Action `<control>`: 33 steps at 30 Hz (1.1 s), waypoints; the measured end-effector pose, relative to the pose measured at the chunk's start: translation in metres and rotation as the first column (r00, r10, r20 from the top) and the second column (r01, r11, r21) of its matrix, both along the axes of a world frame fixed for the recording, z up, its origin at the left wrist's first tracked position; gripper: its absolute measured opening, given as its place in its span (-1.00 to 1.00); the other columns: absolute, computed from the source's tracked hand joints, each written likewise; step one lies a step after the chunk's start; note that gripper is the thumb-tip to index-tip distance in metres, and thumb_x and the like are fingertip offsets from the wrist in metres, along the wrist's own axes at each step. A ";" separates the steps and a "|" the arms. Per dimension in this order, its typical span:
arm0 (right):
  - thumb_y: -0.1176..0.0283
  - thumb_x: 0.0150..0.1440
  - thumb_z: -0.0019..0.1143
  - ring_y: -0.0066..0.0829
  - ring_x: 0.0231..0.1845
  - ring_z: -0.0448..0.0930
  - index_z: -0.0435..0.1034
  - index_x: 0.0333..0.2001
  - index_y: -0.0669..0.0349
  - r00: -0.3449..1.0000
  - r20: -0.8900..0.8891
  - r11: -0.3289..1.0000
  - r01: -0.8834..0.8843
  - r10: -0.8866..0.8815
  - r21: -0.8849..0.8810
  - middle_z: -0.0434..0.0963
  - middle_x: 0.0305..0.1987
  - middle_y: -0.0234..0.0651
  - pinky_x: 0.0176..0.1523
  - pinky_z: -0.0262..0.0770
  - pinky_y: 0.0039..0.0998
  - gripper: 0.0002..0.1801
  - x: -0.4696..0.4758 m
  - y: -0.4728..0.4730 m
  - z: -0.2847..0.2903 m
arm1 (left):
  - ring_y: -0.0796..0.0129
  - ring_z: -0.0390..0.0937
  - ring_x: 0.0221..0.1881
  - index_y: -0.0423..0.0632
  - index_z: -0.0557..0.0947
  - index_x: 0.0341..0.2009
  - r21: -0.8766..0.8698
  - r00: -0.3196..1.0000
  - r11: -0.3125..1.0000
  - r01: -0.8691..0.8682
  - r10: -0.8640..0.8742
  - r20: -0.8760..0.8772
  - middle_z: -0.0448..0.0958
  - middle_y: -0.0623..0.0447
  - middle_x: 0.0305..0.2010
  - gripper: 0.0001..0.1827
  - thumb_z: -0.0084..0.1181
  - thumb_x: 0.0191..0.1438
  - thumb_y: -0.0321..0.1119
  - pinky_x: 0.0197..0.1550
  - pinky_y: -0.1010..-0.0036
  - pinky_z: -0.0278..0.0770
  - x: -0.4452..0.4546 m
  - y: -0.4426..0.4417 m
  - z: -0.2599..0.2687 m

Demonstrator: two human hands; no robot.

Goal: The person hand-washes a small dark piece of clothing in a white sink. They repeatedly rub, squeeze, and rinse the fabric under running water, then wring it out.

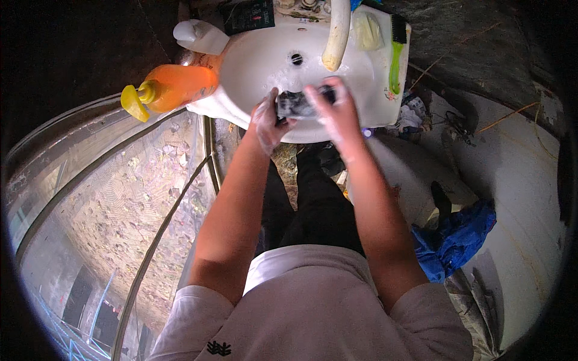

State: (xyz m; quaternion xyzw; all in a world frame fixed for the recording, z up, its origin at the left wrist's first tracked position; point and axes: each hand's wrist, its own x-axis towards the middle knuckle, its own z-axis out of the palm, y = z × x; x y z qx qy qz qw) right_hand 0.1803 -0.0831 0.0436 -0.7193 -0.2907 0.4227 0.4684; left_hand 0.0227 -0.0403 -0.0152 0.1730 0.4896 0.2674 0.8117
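Over the front of a white washbasin [253,58], my left hand [271,122] grips the left end of a dark, box-like object [295,105] covered in soap lather. My right hand [336,106], blurred and soapy, is at its right end, fingers over a black part; whether they grip it or rub it I cannot tell. Both hands carry white foam. Suds lie in the bowl near the drain [296,59]. A pale hose or spout [337,36] hangs above my right hand. What exactly the dark object is cannot be made out.
An orange pump bottle [180,85] and a white bottle [201,37] are at the basin's left. A black packet [248,17] lies behind. On the right rim are a pale soap bar or packet [368,31] and a green-handled brush [395,67]. A framed mesh window [149,194] stands left.
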 end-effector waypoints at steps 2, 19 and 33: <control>0.14 0.12 0.26 -0.09 -0.38 0.64 0.41 -0.26 0.18 0.896 0.401 0.981 -0.191 0.190 -0.040 0.58 -0.42 -0.11 -0.26 0.55 -0.18 -0.67 -0.041 0.008 0.018 | 0.19 0.56 -0.12 -0.02 0.52 -0.04 0.279 0.999 0.959 0.047 -0.045 -0.014 0.55 -0.04 -0.16 -0.61 -0.13 0.35 0.01 -0.07 0.32 0.59 0.020 -0.012 0.006; 0.15 0.23 0.18 -0.35 -0.14 0.58 0.48 -0.06 0.25 0.876 -0.483 0.992 -0.069 0.012 -0.101 0.57 -0.12 -0.30 -0.04 0.51 -0.38 -0.61 0.107 -0.012 -0.012 | 0.50 0.29 -0.61 -0.11 0.47 -0.33 -0.089 0.957 0.987 0.131 -0.149 -0.249 0.35 0.15 -0.52 -0.61 0.16 0.24 -0.02 -0.67 0.58 0.26 0.004 0.017 0.050; 0.07 0.24 0.02 0.07 -0.35 0.64 0.49 -0.24 0.26 0.895 0.426 0.985 -0.074 0.135 -0.157 0.60 -0.40 0.05 -0.19 0.54 -0.08 -0.58 -0.036 0.021 0.023 | 0.22 0.50 -0.22 -0.03 0.52 -0.09 0.061 0.984 0.990 -0.126 0.117 0.132 0.51 0.03 -0.25 -0.64 -0.05 0.32 0.01 -0.13 0.30 0.55 0.035 0.001 0.002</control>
